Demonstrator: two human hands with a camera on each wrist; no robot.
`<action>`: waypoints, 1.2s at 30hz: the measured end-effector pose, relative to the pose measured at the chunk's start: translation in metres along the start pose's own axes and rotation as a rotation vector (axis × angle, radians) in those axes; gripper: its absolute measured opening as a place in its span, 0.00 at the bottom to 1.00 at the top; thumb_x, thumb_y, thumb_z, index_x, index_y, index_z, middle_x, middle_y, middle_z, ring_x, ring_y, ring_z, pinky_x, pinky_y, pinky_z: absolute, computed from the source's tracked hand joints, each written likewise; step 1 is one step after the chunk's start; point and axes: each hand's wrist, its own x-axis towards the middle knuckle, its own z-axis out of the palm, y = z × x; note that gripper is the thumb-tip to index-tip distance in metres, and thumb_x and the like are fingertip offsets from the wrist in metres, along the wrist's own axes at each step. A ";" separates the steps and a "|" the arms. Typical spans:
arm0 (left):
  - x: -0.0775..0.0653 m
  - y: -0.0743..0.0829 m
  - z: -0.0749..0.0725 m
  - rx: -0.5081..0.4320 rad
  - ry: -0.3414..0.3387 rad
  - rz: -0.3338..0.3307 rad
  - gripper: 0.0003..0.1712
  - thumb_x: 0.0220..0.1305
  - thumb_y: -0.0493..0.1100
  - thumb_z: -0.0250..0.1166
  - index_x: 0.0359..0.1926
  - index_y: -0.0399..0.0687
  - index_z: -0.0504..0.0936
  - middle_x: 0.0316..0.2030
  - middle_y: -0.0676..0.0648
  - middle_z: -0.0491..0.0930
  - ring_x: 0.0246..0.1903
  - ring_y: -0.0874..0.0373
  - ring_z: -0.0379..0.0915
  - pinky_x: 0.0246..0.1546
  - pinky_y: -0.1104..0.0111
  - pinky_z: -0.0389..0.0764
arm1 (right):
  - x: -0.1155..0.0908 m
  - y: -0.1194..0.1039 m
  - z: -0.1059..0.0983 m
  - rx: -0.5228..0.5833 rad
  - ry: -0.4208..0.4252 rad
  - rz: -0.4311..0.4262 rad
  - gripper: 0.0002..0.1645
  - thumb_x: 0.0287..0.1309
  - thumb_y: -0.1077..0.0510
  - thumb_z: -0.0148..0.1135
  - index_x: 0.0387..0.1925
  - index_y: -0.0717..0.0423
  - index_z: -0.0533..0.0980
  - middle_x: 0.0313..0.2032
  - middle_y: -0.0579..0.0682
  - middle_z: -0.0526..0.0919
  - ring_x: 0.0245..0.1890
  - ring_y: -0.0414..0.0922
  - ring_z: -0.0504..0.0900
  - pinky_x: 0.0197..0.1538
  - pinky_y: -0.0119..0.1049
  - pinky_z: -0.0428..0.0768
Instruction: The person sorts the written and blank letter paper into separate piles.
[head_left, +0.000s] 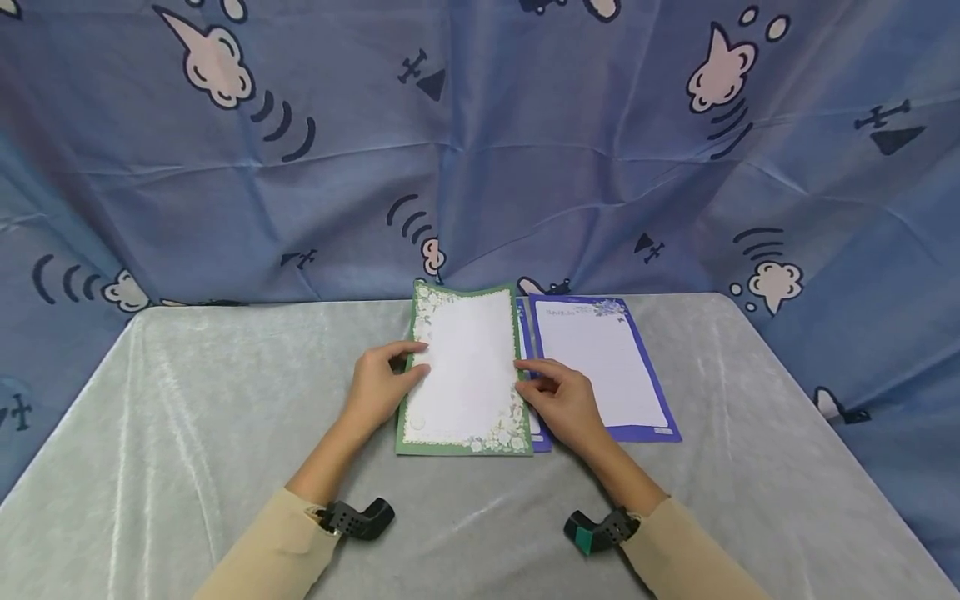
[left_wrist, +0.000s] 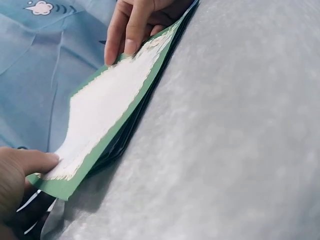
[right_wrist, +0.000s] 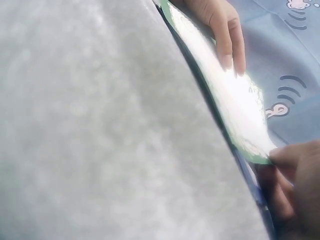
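A sheet of paper (head_left: 465, 367) with a green border and floral corners stands slightly raised at the middle of the table, bowed along its length. My left hand (head_left: 380, 385) pinches its left edge, thumb on top and fingers beneath, as the left wrist view shows. At the right edge, my right hand (head_left: 558, 398) grips the same sheet between thumb and fingers. Partly hidden beneath it lies a purple-bordered sheet (head_left: 543, 442). Another purple-bordered sheet (head_left: 600, 367), with faint writing and blue flowers at its top, lies to the right, partly behind my right hand.
A pale grey velvety cloth (head_left: 225, 433) covers the table. Behind the table's far edge hangs a blue patterned curtain (head_left: 510, 192). Each wrist wears a black camera band (head_left: 356, 518). Dark layered edges (left_wrist: 122, 142) show under the green-bordered sheet in the left wrist view.
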 end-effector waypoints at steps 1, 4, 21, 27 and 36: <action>0.000 0.001 -0.001 -0.002 -0.004 -0.002 0.16 0.60 0.36 0.72 0.50 0.43 0.88 0.34 0.43 0.82 0.35 0.54 0.73 0.39 0.66 0.75 | 0.000 0.000 0.000 0.001 0.000 0.001 0.18 0.59 0.65 0.70 0.52 0.59 0.85 0.51 0.58 0.87 0.38 0.41 0.88 0.40 0.21 0.80; 0.001 0.003 -0.005 -0.003 -0.020 -0.012 0.16 0.60 0.37 0.72 0.50 0.43 0.88 0.31 0.44 0.79 0.33 0.55 0.71 0.37 0.68 0.74 | -0.001 0.000 -0.001 0.013 -0.002 0.007 0.18 0.59 0.65 0.70 0.52 0.59 0.84 0.50 0.59 0.87 0.38 0.39 0.87 0.38 0.21 0.80; 0.005 0.005 -0.019 0.009 -0.040 -0.039 0.15 0.60 0.36 0.72 0.50 0.42 0.88 0.26 0.48 0.72 0.26 0.57 0.65 0.30 0.71 0.68 | 0.001 -0.001 -0.001 0.006 -0.019 0.030 0.16 0.60 0.62 0.70 0.50 0.58 0.85 0.42 0.59 0.89 0.30 0.36 0.85 0.33 0.23 0.80; 0.005 0.005 -0.020 0.004 -0.043 -0.043 0.15 0.60 0.36 0.72 0.49 0.42 0.88 0.28 0.47 0.74 0.26 0.57 0.65 0.29 0.72 0.69 | 0.001 0.000 -0.001 -0.005 -0.017 0.030 0.16 0.60 0.63 0.71 0.50 0.58 0.85 0.44 0.58 0.89 0.33 0.36 0.86 0.34 0.22 0.80; 0.008 0.004 -0.029 -0.005 -0.014 -0.061 0.16 0.60 0.36 0.72 0.50 0.42 0.88 0.32 0.45 0.77 0.26 0.59 0.67 0.27 0.74 0.70 | -0.001 0.000 -0.001 -0.036 -0.019 0.033 0.15 0.59 0.63 0.71 0.49 0.58 0.86 0.46 0.57 0.89 0.38 0.40 0.86 0.37 0.22 0.81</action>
